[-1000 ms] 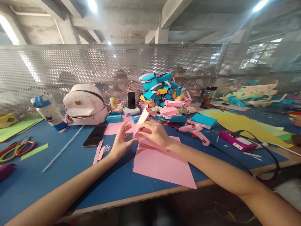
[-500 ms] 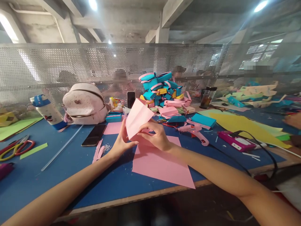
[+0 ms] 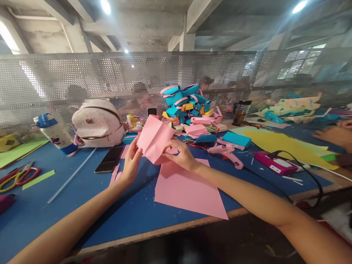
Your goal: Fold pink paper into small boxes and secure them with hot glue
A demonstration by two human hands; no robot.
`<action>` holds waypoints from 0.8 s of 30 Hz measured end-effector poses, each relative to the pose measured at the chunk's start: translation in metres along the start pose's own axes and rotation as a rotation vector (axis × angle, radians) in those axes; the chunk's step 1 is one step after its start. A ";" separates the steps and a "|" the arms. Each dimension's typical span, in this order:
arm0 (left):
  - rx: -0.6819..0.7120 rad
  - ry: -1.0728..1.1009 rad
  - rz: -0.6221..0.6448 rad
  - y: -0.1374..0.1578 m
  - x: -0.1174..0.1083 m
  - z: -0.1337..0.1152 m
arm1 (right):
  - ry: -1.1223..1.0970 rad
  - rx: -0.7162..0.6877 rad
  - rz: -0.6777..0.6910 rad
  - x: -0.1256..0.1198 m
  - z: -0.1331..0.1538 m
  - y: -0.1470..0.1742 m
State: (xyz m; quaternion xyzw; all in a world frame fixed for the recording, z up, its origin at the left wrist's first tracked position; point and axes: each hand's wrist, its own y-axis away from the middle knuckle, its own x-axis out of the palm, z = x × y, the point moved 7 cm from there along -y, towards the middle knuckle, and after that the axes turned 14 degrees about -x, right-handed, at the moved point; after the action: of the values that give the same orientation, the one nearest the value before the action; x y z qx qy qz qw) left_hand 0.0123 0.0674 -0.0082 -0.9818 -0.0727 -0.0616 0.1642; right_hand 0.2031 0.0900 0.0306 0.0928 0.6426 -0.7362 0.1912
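A creased piece of pink paper (image 3: 155,138) is held up above the table, tilted, with fold lines across it. My left hand (image 3: 132,161) pinches its left edge between thumb and fingers. At the lower right edge, my right hand (image 3: 180,154) grips it between thumb and fingertips. Below my right hand and forearm, a larger pink sheet (image 3: 189,190) lies flat near the table's front edge. Narrow pink strips (image 3: 114,174) lie beside my left wrist, partly covered by it.
A pile of folded paper pieces (image 3: 189,106) rises at the back. To its right are a pink glue gun (image 3: 227,153), a magenta power strip (image 3: 275,163) and yellow sheets (image 3: 291,148). Leftward are a phone (image 3: 109,160), a backpack (image 3: 97,124), a bottle (image 3: 56,134) and scissors (image 3: 20,176). A co-worker's hand (image 3: 335,135) shows far right.
My left hand has closed on the paper's left edge, having been spread beside it. The paper has shifted left and opened out, showing more of its creased face.
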 end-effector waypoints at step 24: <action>-0.264 0.001 -0.009 -0.004 -0.009 0.016 | -0.032 0.250 -0.064 -0.004 -0.023 0.005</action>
State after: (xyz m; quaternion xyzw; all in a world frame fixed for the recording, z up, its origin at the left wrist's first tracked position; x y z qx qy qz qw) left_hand 0.0049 0.0748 -0.0232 -0.9945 -0.0683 -0.0717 0.0335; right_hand 0.2060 0.1128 0.0239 0.0836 0.5453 -0.8176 0.1650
